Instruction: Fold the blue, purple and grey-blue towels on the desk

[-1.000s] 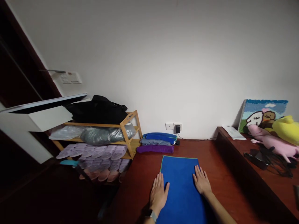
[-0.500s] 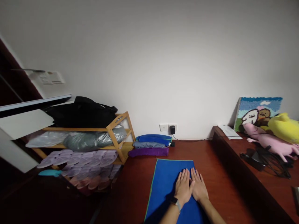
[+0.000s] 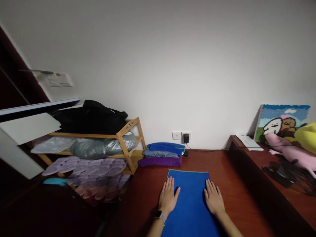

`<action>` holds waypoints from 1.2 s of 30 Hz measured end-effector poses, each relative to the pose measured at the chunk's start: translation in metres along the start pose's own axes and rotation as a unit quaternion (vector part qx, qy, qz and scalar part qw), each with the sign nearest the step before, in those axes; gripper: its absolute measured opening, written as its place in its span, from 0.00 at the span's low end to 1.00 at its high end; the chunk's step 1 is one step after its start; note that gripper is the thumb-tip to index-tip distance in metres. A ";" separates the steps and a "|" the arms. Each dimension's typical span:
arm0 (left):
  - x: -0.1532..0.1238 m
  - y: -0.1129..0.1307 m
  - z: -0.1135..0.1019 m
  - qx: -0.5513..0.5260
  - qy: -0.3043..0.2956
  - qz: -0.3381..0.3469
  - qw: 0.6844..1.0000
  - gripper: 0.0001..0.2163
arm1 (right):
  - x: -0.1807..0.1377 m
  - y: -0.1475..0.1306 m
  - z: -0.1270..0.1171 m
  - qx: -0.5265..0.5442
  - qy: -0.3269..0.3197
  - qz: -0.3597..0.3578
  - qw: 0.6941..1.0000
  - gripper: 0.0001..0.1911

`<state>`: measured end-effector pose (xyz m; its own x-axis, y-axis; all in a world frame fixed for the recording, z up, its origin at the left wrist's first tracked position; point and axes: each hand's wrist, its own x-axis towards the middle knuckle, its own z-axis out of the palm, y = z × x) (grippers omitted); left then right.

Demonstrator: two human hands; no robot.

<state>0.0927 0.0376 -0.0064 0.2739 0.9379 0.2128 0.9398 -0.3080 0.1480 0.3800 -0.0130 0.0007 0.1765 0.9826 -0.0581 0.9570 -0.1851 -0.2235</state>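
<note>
Plain pale wall (image 3: pixel 197 65) in the bg, reddish-brown wood tabletop (image 3: pixel 213 161) in front of it. Blue cloth (image 3: pixel 192 204) lies flat on the tabletop right in front of me, far edge w/ greenish trim, near end out of view. Left hand (image 3: pixel 168 199) is palm-down on the cloth's left edge, fingers straight & pretty much together, thumb out over the blue. Right hand (image 3: pixel 214 199) is palm-down on the right edge, fingers a bit spread, thumb pointing in. Neither's pinching anything rn. Watch (image 3: pixel 160 215) on my left wrist btw. Past the cloth, by the wall: a stack of folded cloths (image 3: pixel 160 161), blue, grey & purple, w/ a black plug (image 3: pixel 186 138) in the outlet just above. Wooden rack (image 3: pixel 124 149) w/ a black bag (image 3: pixel 93 118) on my left, pink plush (image 3: pixel 286 151) over on the right.
</note>
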 end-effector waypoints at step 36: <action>0.069 -0.001 -0.005 -0.003 -0.053 0.003 0.999 0.34 | 0.046 -0.003 0.004 -0.008 0.007 -0.001 1.000 0.37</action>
<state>0.1096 0.1024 0.0130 0.2991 0.9478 0.1100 0.9372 -0.3135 0.1527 0.3848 0.0326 -0.0050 0.1775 0.9832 -0.0432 0.9607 -0.1827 -0.2088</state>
